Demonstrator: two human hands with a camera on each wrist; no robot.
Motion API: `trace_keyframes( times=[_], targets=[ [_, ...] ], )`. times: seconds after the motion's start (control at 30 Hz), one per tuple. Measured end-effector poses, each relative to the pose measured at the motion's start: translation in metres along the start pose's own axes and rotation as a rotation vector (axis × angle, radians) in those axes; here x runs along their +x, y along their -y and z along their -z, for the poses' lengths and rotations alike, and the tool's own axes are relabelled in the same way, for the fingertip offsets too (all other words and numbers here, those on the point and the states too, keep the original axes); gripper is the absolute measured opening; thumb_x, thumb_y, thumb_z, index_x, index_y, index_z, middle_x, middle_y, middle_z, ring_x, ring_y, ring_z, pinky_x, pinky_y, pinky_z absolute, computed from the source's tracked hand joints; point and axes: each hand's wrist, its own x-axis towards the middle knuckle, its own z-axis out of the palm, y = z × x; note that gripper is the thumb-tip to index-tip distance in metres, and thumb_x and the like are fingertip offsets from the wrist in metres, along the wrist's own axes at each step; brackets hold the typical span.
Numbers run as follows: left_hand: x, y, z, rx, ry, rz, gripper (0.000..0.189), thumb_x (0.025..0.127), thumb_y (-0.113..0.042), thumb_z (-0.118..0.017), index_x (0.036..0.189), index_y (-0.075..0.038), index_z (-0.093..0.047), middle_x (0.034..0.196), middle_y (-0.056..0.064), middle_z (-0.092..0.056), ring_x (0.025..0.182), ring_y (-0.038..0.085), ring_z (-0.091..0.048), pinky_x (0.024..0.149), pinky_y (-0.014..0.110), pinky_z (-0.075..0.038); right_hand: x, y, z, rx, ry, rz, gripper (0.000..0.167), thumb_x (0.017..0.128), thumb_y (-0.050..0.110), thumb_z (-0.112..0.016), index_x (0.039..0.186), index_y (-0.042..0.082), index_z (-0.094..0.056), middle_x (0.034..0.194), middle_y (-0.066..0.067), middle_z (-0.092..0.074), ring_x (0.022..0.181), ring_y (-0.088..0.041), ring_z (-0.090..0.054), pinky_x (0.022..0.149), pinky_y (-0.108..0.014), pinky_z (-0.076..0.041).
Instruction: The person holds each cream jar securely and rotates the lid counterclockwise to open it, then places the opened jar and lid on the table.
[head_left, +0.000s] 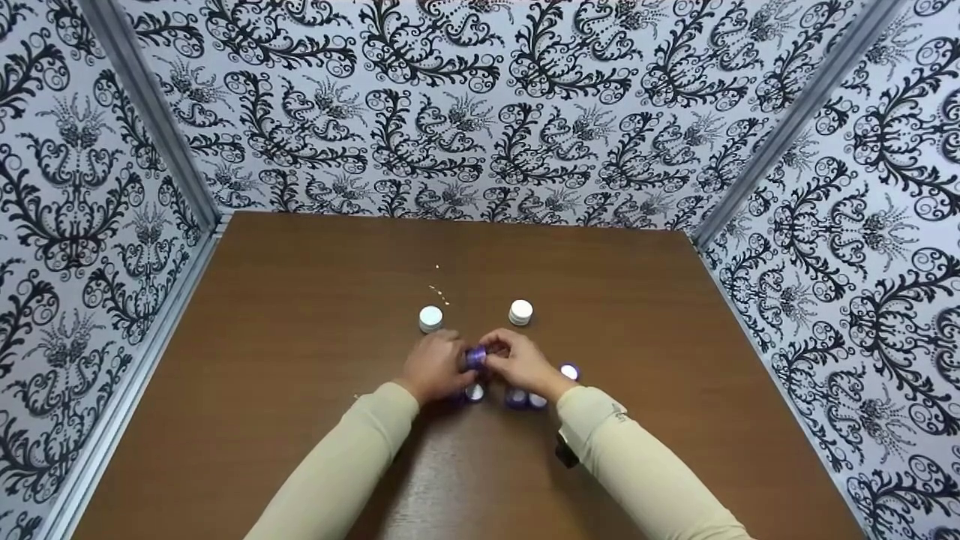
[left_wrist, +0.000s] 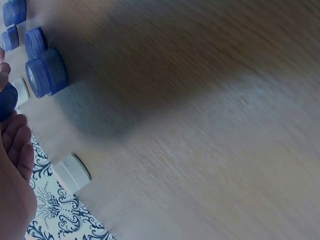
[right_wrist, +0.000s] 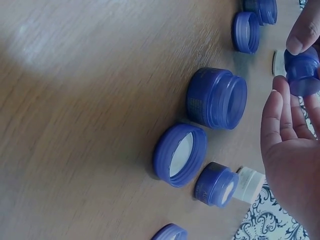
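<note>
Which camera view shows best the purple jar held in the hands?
The right wrist view: the held purple jar appears largest there, although at the frame's edge. The head view shows it small; the left wrist view, only part.

Scroll-patterned walls [head_left: 465, 112] and grey corner posts [head_left: 154, 116] border a brown wood-grain table [head_left: 262, 300] on three sides.
</note>
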Motion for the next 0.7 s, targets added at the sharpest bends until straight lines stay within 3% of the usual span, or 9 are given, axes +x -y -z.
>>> trace_keyframes(
  times=[0.3, 0.7],
  targets=[
    [-0.0003, -0.0003, 0.0011, 0.006, 0.004, -0.001, 0.033, 0.075, -0.037, -0.079, 0.092, -0.010, -0.074, 0.086, 0.001, -0.062, 0.078, 0.023, -0.062, 0.071, 0.041, -0.052, 0.0006, -0.0029, 0.0000, 0.013, -0.003, 0.014, 0.026, 0.085, 0.004, -0.067, 0.111, -0.001, -0.065, 0.097, -0.011, -0.070, 0.082, -0.019, -0.066, 0.071, -0.033, -0.054],
    [-0.0011, 0.0003, 0.0035, -0.026, 0.032, 0.063, 0.032, 0.076, -0.036, -0.078, 0.092, -0.009, -0.074, 0.089, 0.003, -0.062, 0.080, 0.025, -0.063, 0.071, 0.044, -0.053, -0.0023, -0.0030, 0.0029, 0.044, -0.035, -0.036, 0.023, 0.084, 0.002, -0.069, 0.107, 0.000, -0.064, 0.099, -0.012, -0.069, 0.089, -0.023, -0.069, 0.076, -0.035, -0.055]
  ],
)
